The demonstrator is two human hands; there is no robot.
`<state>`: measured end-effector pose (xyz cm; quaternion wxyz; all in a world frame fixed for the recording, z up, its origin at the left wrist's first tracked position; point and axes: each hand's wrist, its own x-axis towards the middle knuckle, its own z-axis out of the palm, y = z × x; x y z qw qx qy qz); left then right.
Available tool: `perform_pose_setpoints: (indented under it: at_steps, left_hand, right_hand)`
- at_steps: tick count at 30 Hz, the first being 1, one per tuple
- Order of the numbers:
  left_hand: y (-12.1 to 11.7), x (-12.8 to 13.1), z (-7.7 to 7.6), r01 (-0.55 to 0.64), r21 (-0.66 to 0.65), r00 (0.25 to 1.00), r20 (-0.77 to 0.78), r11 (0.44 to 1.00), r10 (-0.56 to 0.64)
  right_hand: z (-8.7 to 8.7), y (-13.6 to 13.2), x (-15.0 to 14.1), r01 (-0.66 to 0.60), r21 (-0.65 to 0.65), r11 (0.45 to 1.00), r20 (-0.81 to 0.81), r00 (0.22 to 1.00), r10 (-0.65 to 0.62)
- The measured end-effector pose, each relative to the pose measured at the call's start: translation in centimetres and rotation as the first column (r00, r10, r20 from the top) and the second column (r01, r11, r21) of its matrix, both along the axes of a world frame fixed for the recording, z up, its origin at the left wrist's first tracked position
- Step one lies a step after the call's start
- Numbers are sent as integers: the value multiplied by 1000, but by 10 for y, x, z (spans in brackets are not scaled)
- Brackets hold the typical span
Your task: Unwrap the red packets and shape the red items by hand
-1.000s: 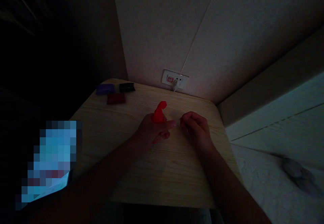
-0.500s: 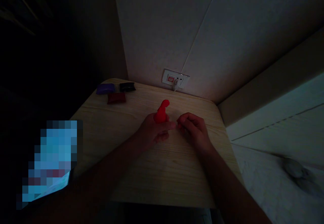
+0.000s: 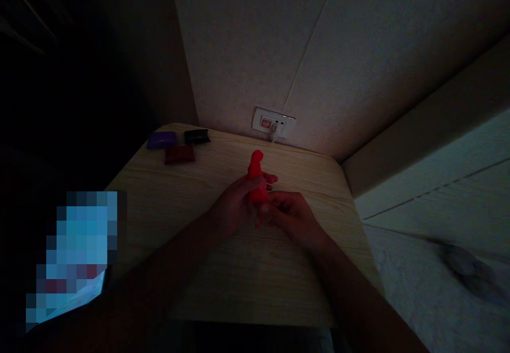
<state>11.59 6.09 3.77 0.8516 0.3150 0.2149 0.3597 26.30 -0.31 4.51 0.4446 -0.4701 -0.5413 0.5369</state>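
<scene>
A bright red, soft-looking clay figure (image 3: 256,169) with a rounded, bent top and a wider base stands upright in my left hand (image 3: 235,204). The thumb lies across its front, and some fingers show behind it on the right. My right hand (image 3: 292,215) is closed in a pinch, thumb and forefinger tips touching the figure's lower right side at the base. Whatever sits between those fingertips is too small and dark to make out. Both hands are over the wooden tabletop (image 3: 223,289).
At the table's back left lie a purple packet (image 3: 161,140), a black packet (image 3: 197,136) and a dark red packet (image 3: 180,154). A lit, blurred-out screen (image 3: 79,246) glows at left. Behind the table, a wall socket (image 3: 274,123) holds a plug. A pale panel (image 3: 430,156) rises at right.
My right hand has moved left and slightly down from beside the left hand to the figure's base. My left hand has turned, its thumb now across the figure, which shows more of its base.
</scene>
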Motion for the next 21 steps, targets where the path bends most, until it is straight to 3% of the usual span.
perform_pose_setpoints:
  at_steps: [4, 10, 14, 17, 21]
  left_hand:
    - [1, 4, -6, 1, 85, 1000, -2, 996, -1]
    - [1, 1, -6, -14, 337, 934, -332, 941, 133]
    - [1, -3, -4, -24, 380, 879, -433, 925, 201]
    - [2, -4, -5, -45, 387, 886, -410, 921, 216]
    - [4, -5, -9, -56, 436, 856, -442, 898, 268]
  right_hand:
    - [-7, 2, 9, 82, 26, 996, 38, 996, -83]
    - [-7, 5, 17, 284, 27, 958, 39, 958, -285]
    - [-11, 6, 18, 388, 27, 921, 49, 920, -389]
    - [-14, 5, 19, 385, 57, 921, 60, 920, -388]
    - [-11, 2, 17, 261, 109, 959, 115, 955, -273]
